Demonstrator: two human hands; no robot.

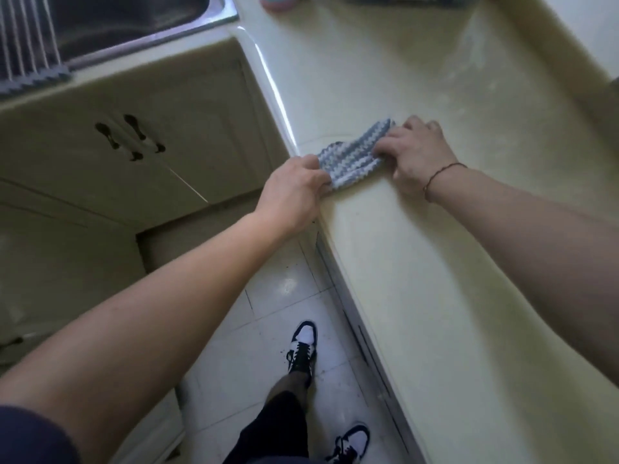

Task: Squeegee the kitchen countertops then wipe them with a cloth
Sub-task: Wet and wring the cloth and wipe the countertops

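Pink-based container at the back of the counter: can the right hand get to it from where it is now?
Probably yes. Bare cream countertop lies between the right hand and the pink-based container, with nothing standing in the path. The hand would first have to let go of the blue-and-white striped cloth, and it looks like a long stretch.

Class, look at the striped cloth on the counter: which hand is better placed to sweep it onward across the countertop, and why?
Probably the right hand: it lies over the cloth, above the countertop. The left hand only pinches the cloth's near end at the counter's edge.
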